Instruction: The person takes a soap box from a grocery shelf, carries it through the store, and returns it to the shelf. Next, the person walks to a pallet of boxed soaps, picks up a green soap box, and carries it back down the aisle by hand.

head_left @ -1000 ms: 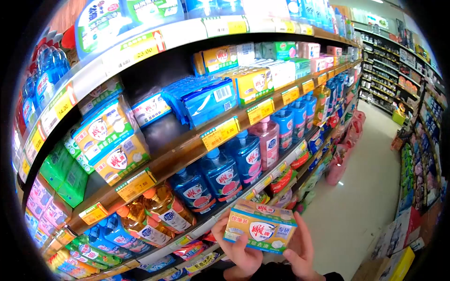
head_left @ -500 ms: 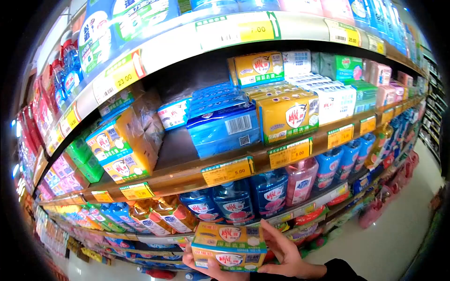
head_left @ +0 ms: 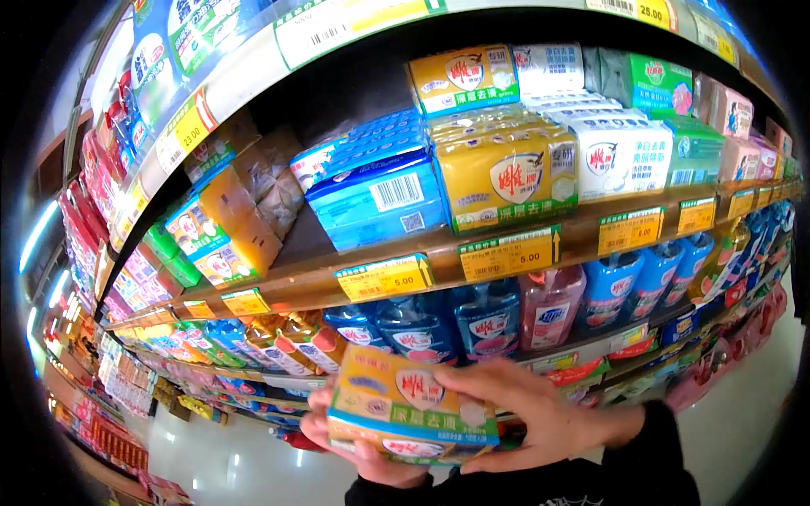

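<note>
A yellow, green and blue pack of laundry soap [head_left: 405,396] is held between both hands, low in front of the shelves and tilted a little. My left hand [head_left: 359,451] grips its left end and underside, fingers curled round it. On the right end, my right hand [head_left: 531,413] has its fingers across the top and front, the thumb below. Just beyond the pack stand blue detergent bottles [head_left: 413,325]. On the shelf above, matching yellow soap packs [head_left: 506,181] sit beside a stack of blue soap packs [head_left: 375,202].
White soap packs [head_left: 616,160] and green ones [head_left: 693,156] continue to the right. Yellow price tags [head_left: 510,255] line the shelf edge. A pink bottle [head_left: 550,312] stands below. Pale floor [head_left: 211,447] shows at lower left.
The soap pack has come up and tilted in the hands, and my right fingers have moved over its top. The view has shifted, bringing the shelf packs closer.
</note>
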### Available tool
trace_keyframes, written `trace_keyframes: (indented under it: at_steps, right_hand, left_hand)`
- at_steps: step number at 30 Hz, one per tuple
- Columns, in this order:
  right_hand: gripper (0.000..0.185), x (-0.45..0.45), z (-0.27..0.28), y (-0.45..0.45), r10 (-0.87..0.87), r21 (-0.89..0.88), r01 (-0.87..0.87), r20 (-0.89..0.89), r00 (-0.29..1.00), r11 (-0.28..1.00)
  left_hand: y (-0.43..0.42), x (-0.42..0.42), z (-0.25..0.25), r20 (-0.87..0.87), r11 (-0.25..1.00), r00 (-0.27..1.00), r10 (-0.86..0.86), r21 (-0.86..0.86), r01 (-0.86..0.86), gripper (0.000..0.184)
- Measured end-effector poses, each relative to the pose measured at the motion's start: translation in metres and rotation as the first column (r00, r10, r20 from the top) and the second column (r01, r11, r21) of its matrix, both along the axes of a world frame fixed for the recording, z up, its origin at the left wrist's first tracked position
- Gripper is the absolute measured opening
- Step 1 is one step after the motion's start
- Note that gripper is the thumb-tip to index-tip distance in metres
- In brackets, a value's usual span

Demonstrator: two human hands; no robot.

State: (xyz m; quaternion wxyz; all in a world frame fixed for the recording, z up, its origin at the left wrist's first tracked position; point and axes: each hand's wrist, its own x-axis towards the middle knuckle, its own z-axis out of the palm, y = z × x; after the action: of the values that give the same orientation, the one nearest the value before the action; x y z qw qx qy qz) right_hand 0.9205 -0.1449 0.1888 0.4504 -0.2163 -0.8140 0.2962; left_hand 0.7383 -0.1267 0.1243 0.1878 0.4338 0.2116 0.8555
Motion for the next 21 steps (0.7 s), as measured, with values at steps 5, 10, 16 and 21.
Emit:
trace_keyframes:
  at_steps: [5, 10, 16, 21]
  right_hand:
    - [0.082, -0.016, 0.057, 0.02, -0.063, 0.193, 0.061, 0.005, 0.998, 0.979]
    - [0.069, -0.028, 0.11, 0.058, -0.296, 0.576, 0.304, -0.11, 0.949, 0.759]
    - [0.062, -0.036, 0.148, 0.085, -0.638, 0.858, 0.423, -0.154, 0.754, 0.292]
    - [0.059, -0.042, 0.165, 0.112, -0.808, 0.731, 0.539, 0.03, 0.588, 0.419]
  left_hand:
    - [0.033, -0.019, 0.062, -0.008, 0.958, 0.984, -0.177, 0.228, 0.174, 0.053]
    - [0.074, -0.028, 0.142, -0.24, 0.944, 0.969, 0.063, 0.328, 0.019, 0.069]
    - [0.112, -0.076, 0.129, -0.757, 0.933, 0.551, 0.35, 0.337, -0.13, 0.046]
    - [0.118, -0.093, 0.121, -0.851, 0.822, 0.007, 0.526, 0.506, -0.26, 0.045]
